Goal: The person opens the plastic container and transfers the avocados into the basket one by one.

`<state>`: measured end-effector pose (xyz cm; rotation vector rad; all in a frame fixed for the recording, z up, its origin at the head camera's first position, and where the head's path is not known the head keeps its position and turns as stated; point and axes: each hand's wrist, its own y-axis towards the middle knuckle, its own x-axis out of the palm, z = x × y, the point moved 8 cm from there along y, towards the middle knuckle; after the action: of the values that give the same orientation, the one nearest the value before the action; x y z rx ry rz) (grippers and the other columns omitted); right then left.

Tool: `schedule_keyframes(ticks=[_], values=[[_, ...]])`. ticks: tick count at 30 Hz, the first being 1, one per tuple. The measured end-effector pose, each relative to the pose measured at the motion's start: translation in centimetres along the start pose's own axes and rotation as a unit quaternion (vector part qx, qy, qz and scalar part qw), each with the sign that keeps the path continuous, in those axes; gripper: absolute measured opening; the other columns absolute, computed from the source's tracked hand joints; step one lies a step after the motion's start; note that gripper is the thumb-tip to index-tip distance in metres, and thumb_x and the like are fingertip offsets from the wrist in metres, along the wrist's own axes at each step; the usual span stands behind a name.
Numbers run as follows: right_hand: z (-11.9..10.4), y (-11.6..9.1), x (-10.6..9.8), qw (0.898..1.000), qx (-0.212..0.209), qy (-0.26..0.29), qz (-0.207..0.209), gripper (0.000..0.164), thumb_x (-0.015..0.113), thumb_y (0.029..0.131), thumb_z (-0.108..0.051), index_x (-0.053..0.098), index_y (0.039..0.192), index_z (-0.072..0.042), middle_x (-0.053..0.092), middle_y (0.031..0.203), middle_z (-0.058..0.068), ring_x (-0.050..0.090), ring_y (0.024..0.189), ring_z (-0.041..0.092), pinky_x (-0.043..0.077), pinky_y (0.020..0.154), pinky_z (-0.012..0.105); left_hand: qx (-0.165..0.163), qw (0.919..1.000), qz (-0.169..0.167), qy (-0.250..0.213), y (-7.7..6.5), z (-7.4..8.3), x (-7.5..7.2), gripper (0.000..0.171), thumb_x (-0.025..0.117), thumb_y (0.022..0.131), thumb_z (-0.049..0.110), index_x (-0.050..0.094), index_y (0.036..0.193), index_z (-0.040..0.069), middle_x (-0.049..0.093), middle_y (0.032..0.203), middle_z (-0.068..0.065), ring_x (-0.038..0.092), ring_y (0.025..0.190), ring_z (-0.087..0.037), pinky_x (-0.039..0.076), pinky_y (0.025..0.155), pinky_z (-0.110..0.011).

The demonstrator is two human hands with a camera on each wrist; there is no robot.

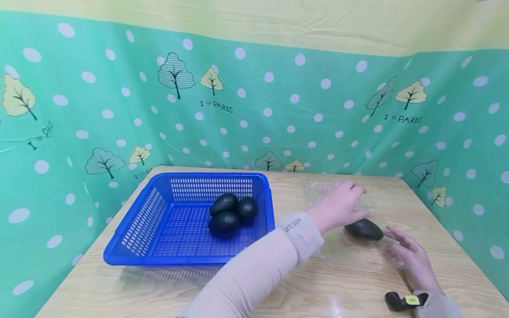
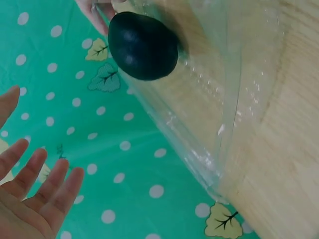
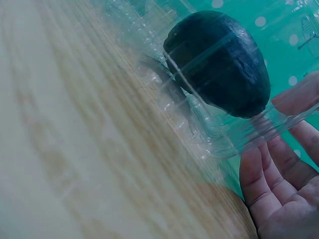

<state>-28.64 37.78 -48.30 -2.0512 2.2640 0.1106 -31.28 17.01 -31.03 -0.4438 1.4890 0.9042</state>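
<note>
A dark avocado point(image 1: 363, 229) lies in a clear plastic clamshell box point(image 1: 341, 251) on the right of the table. The box's lid point(image 1: 314, 190) stretches toward the back. My right hand point(image 1: 413, 260) pinches the box's near right wall; in the right wrist view its thumb point(image 3: 299, 94) is on one side of the plastic and the fingers are on the other. My left hand point(image 1: 339, 204) hovers above the lid side, just behind the avocado. In the left wrist view its fingers point(image 2: 52, 191) are spread, apart from the avocado point(image 2: 142, 47).
Left of the box stands a blue plastic basket point(image 1: 188, 260) with slotted walls. Three avocados point(image 1: 224, 224) sit together at its right side. A green dotted curtain point(image 1: 294, 115) hangs around the wooden table point(image 1: 310, 291). A black strap device point(image 1: 405, 301) is on my right wrist.
</note>
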Motion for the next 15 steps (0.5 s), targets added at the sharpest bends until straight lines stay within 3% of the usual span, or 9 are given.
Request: schedule_keyframes(ticks=[6,15], values=[[0.0,0.1,0.0,1.000,-0.001,-0.008,0.001,0.050,0.059,0.098,-0.014,0.050,0.144,-0.032,0.062,0.105,-0.035,0.064,0.086,-0.003,0.048,0.072,0.018,0.009,0.9993,-0.005,0.036,0.2,0.9,1.3,0.059,0.056,0.091,0.063,0.053,0.139,0.028,0.056,0.135,0.013,0.055,0.122,-0.005,0.045,0.100,-0.017],[-0.3,0.2,0.1,1.000,-0.011,0.014,0.010,0.041,0.060,0.097,-0.014,0.059,0.130,-0.038,0.064,0.104,-0.032,0.063,0.085,-0.002,0.049,0.070,0.017,0.006,0.9995,-0.009,0.030,0.2,1.8,3.4,0.061,0.059,0.089,0.064,0.051,0.140,0.030,0.055,0.135,0.014,0.054,0.122,-0.004,0.046,0.098,-0.017]])
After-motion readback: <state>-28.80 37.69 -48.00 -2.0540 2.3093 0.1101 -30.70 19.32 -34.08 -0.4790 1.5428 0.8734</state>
